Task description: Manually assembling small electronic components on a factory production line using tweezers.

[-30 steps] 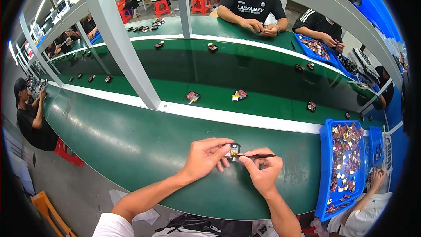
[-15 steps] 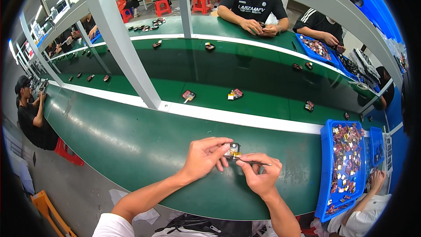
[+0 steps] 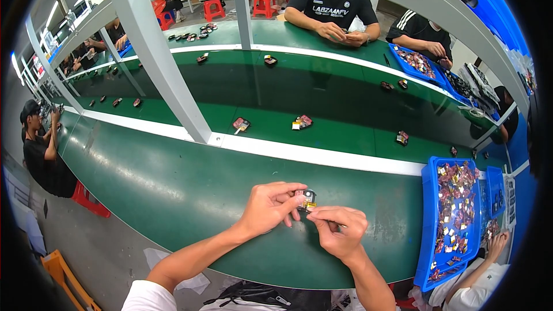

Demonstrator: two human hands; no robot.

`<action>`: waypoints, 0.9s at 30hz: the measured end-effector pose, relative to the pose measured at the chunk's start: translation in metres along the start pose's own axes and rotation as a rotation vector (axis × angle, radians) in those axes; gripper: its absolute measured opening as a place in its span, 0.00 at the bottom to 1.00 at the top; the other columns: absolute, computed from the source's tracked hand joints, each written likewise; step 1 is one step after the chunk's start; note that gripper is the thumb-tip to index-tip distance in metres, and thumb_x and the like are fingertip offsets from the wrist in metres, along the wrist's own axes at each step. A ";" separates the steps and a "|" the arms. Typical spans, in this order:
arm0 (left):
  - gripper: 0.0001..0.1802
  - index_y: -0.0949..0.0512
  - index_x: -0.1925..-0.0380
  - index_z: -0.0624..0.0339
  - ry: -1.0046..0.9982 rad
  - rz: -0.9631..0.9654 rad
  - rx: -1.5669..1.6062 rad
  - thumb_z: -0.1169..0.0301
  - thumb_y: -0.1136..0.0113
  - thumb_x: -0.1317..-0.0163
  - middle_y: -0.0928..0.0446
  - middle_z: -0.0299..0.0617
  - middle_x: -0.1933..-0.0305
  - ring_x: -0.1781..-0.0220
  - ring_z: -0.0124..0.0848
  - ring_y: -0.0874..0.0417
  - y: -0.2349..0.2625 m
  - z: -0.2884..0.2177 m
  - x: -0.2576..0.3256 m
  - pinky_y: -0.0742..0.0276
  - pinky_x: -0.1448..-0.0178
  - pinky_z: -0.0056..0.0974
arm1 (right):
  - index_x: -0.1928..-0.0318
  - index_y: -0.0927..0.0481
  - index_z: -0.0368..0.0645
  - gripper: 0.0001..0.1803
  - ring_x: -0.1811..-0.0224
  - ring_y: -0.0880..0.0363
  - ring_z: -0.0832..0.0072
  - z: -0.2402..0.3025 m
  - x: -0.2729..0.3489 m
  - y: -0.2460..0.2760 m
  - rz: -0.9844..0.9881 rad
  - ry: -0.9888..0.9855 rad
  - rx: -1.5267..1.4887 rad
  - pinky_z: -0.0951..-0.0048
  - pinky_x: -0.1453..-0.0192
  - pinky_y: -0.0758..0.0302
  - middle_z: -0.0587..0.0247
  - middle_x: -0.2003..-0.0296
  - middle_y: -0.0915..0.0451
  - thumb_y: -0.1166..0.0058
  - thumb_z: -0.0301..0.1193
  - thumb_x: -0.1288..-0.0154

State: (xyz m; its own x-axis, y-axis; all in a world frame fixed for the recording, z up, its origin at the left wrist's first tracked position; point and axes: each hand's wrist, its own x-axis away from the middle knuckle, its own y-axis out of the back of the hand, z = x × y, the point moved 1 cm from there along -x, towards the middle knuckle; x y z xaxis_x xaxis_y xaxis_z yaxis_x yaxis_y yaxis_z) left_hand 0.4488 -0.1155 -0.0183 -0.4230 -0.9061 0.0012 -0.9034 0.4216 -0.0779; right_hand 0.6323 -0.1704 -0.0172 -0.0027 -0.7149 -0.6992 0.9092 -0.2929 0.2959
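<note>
Over the green workbench (image 3: 190, 196), my left hand (image 3: 266, 206) grips a small black case (image 3: 311, 192) by its left side. The case lies open, with a pale and reddish circuit board inside and a yellow-gold piece (image 3: 310, 204) at its lower end. My right hand (image 3: 341, 229) is closed in a pinch, its fingertips at the lower right corner of the case, touching or very near the gold piece. Slim dark tweezers are in that hand, now mostly hidden by the fingers.
A blue tray (image 3: 429, 219) full of small circuit boards stands to my right, a smaller blue bin (image 3: 494, 190) beyond it. Past the white rail (image 3: 299, 158), a green conveyor belt (image 3: 340, 138) carries several black cases. A grey post (image 3: 167, 57) rises ahead. Co-workers sit around.
My right hand has turned and its fingertips have closed in at the case's corner; the tweezers that stuck out rightward are now mostly hidden. Cases on the belt have shifted left.
</note>
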 end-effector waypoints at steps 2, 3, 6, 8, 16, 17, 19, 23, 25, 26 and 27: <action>0.15 0.19 0.47 0.75 0.007 -0.005 -0.014 0.78 0.37 0.31 0.17 0.47 0.60 0.71 0.28 0.14 -0.001 0.000 0.000 0.17 0.75 0.30 | 0.69 0.13 0.43 0.09 0.78 0.15 0.74 0.000 0.000 0.000 0.008 0.006 0.014 0.78 0.76 0.26 0.62 0.70 0.11 0.30 0.16 0.49; 0.15 0.19 0.48 0.75 0.013 -0.012 -0.027 0.78 0.36 0.32 0.17 0.47 0.59 0.71 0.28 0.14 -0.002 0.001 -0.001 0.17 0.75 0.30 | 0.69 0.13 0.43 0.09 0.79 0.16 0.74 0.000 0.001 0.000 0.008 0.021 0.019 0.78 0.76 0.26 0.62 0.70 0.11 0.31 0.16 0.50; 0.14 0.19 0.50 0.75 0.011 -0.036 -0.025 0.79 0.35 0.33 0.16 0.46 0.62 0.73 0.27 0.14 -0.005 0.005 -0.001 0.18 0.75 0.30 | 0.70 0.13 0.43 0.09 0.81 0.18 0.77 -0.005 0.003 -0.003 -0.007 0.072 0.032 0.79 0.77 0.28 0.62 0.70 0.10 0.31 0.15 0.49; 0.13 0.18 0.51 0.74 0.006 -0.060 -0.042 0.79 0.36 0.33 0.15 0.46 0.64 0.74 0.26 0.15 -0.008 0.009 -0.002 0.19 0.76 0.29 | 0.71 0.14 0.42 0.08 0.83 0.20 0.79 -0.008 0.004 -0.004 -0.020 0.109 0.037 0.80 0.79 0.30 0.61 0.70 0.10 0.31 0.15 0.49; 0.11 0.19 0.54 0.75 -0.008 -0.172 -0.293 0.80 0.38 0.34 0.16 0.42 0.70 0.77 0.24 0.16 -0.015 -0.003 -0.033 0.21 0.74 0.30 | 0.69 0.14 0.42 0.10 0.76 0.14 0.74 -0.011 -0.002 0.006 -0.112 0.126 0.214 0.78 0.78 0.30 0.63 0.69 0.11 0.28 0.17 0.51; 0.10 0.19 0.54 0.75 -0.052 -0.196 -0.286 0.80 0.39 0.34 0.16 0.42 0.71 0.77 0.25 0.16 -0.015 -0.002 -0.048 0.21 0.74 0.30 | 0.68 0.15 0.40 0.10 0.74 0.13 0.74 -0.016 -0.002 0.010 -0.169 0.110 0.189 0.78 0.78 0.30 0.61 0.69 0.11 0.27 0.18 0.50; 0.09 0.19 0.55 0.74 -0.118 -0.204 -0.275 0.79 0.39 0.33 0.17 0.43 0.72 0.77 0.26 0.15 -0.016 0.001 -0.085 0.21 0.75 0.31 | 0.68 0.15 0.40 0.10 0.77 0.15 0.76 -0.020 -0.003 0.014 -0.212 0.100 0.199 0.78 0.79 0.31 0.60 0.68 0.10 0.27 0.18 0.49; 0.14 0.19 0.55 0.72 -0.111 -0.105 -0.266 0.73 0.33 0.36 0.19 0.47 0.68 0.72 0.36 0.13 -0.023 0.003 -0.146 0.18 0.66 0.39 | 0.66 0.15 0.39 0.10 0.87 0.31 0.81 -0.020 -0.003 0.005 -0.207 0.061 0.207 0.79 0.82 0.37 0.59 0.67 0.10 0.28 0.18 0.48; 0.17 0.19 0.55 0.72 -0.293 -0.206 -0.593 0.70 0.31 0.38 0.19 0.50 0.67 0.66 0.40 0.13 -0.005 0.021 -0.172 0.18 0.61 0.42 | 0.66 0.15 0.39 0.10 0.88 0.33 0.82 -0.016 -0.005 -0.002 -0.192 0.057 0.171 0.79 0.83 0.38 0.60 0.66 0.10 0.28 0.18 0.48; 0.20 0.19 0.56 0.72 -0.462 -0.270 -0.905 0.66 0.28 0.40 0.20 0.52 0.66 0.61 0.45 0.14 -0.012 0.017 -0.177 0.18 0.56 0.46 | 0.66 0.15 0.39 0.10 0.88 0.33 0.82 -0.018 -0.004 0.000 -0.200 0.056 0.184 0.79 0.83 0.38 0.60 0.66 0.10 0.28 0.18 0.48; 0.21 0.17 0.59 0.70 -0.439 -0.362 -0.990 0.62 0.27 0.42 0.21 0.56 0.65 0.53 0.51 0.17 -0.014 0.015 -0.179 0.22 0.49 0.50 | 0.66 0.15 0.38 0.10 0.89 0.36 0.83 -0.020 -0.004 0.002 -0.211 0.062 0.182 0.79 0.83 0.39 0.60 0.66 0.10 0.28 0.18 0.49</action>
State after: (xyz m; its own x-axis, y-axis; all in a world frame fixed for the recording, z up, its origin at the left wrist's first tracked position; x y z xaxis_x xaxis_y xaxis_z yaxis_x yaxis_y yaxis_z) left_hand 0.5387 0.0405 -0.0327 -0.2412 -0.8318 -0.5000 -0.7081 -0.2015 0.6767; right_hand 0.6422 -0.1554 -0.0271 -0.1535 -0.5876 -0.7944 0.8016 -0.5442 0.2477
